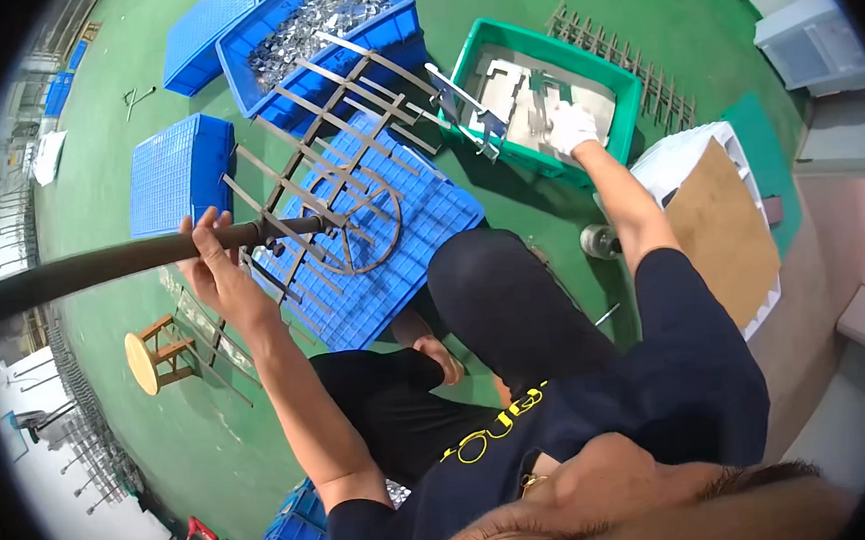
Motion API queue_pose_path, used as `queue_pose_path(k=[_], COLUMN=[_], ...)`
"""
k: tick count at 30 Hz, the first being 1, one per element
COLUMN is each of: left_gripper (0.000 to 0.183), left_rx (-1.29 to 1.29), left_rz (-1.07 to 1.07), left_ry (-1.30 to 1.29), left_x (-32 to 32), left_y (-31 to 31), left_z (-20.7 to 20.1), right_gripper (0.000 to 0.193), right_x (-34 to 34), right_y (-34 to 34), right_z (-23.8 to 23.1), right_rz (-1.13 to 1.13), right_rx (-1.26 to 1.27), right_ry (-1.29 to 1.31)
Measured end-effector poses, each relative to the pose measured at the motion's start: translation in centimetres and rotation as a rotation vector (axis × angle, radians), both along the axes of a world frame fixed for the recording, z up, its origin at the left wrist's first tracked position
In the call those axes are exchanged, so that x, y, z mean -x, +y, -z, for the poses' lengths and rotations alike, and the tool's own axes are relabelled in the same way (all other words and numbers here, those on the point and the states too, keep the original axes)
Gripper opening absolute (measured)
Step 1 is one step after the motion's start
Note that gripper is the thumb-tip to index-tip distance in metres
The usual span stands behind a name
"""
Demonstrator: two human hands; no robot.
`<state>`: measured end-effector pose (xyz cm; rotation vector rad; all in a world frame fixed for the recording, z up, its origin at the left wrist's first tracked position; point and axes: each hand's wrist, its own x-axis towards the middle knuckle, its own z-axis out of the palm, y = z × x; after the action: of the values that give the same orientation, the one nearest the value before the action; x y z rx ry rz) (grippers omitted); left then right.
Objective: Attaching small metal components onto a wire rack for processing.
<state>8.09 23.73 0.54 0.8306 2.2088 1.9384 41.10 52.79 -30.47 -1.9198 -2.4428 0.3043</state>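
Note:
My bare left hand point(213, 263) is closed around a dark metal pole point(101, 265) that carries a rack point(340, 171) of flat metal bars and a ring, held over an upturned blue crate point(411, 246). My right hand point(571, 126), in a white glove, reaches into a green bin point(540, 87) and grips a bent grey metal part point(539, 97) among other such parts. A metal bracket point(461, 102) hangs on the rack's far arm beside the green bin.
A blue bin point(320, 27) full of small shiny metal pieces stands behind the rack, with blue crates point(177, 172) to the left. A wooden stool point(153, 355) stands at lower left. A metal grate point(623, 56) lies on the green floor; a white crate with a cardboard sheet point(720, 215) is on the right.

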Motion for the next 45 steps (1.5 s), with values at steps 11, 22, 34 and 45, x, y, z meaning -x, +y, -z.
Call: queue_pose_path(k=[11,22,34,45], left_gripper=[0.032,0.043,0.020,0.019], left_rx=[-0.392,0.257,0.030,0.234], left_rz=[-0.159,1.250,0.750,0.655], left_ry=[0.885,-1.215,-1.056,-0.922], left_x=[-5.1,-11.9,-12.5,-15.0], left_y=[-5.1,-10.7,-12.3,-7.5], left_z=[-4.1,5.5,15.2,18.5], right_gripper=[0.022,0.020,0.040,0.027], right_x=[-11.8,-4.5,0.4,3.4], right_y=[-9.4,-25.1,-30.4,-29.7], right_z=[-24.9,-38.4,-26.3,-25.9], right_rz=[0.296,-1.020,-0.122,-0.265], right_rx=[0.135,0.350,1.269,0.347], right_ry=[1.429,1.063,1.876,1.251])
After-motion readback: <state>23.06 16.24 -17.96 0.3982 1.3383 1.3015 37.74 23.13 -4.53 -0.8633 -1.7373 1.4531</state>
